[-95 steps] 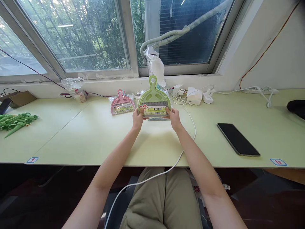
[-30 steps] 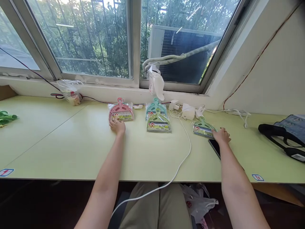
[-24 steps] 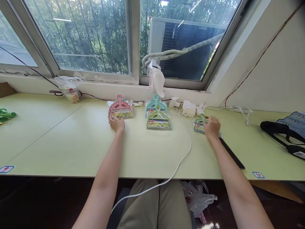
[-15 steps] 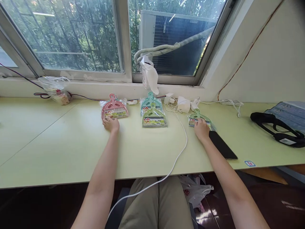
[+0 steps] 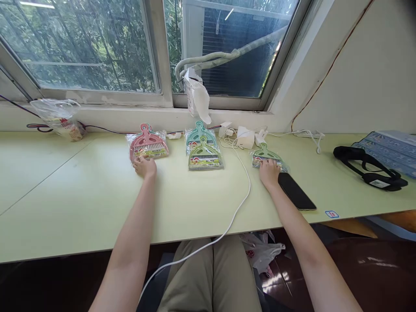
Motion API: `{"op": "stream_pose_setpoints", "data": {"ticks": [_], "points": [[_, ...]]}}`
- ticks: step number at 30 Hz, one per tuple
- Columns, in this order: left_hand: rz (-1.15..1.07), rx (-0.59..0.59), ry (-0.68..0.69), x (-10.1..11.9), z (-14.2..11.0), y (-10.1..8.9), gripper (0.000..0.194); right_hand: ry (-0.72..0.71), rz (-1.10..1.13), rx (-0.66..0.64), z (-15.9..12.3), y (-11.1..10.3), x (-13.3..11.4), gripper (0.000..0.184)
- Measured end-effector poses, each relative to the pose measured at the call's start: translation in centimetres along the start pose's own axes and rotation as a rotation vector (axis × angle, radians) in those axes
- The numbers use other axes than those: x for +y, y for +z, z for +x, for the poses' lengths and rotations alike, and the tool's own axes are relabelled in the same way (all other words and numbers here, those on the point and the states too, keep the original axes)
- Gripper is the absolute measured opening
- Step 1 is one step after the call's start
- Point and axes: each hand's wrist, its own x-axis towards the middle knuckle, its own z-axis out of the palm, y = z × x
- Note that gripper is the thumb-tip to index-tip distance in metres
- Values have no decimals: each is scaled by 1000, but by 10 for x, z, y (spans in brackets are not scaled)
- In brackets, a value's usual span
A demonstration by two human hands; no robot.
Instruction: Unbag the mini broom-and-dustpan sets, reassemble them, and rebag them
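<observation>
Head view: centre-left, the left hand (image 5: 145,167) is touching a pink dustpan set (image 5: 147,142), centre-right, the right hand (image 5: 269,173) a green dustpan set (image 5: 264,151), finger grip unclear

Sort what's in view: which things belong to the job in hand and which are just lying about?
Seemingly the job:
pink dustpan set, left hand at its lower edge
green dustpan set under the right hand
teal set
middle green set

Probably lying about:
phone
white cable
plastic bag
</observation>
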Motion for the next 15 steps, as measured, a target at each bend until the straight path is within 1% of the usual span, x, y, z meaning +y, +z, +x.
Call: {"op": "stream_pose_setpoints", "data": {"ticks": [2, 5, 9, 12, 15], "points": [[3, -1, 7, -1, 1, 1, 32, 9, 49, -30, 2, 5, 5, 38], [8, 6, 24, -3, 3, 3, 31, -15, 116, -56, 9, 11, 17, 33], [9, -13, 48, -4, 4, 3, 31, 7, 197, -136, 20, 13, 31, 27], [14, -26, 58, -4, 3, 1, 31, 22, 221, -164, 29, 10, 35, 24], [17, -45, 63, -4, 2, 1, 31, -11, 202, -203, 39, 8, 33, 21]]}}
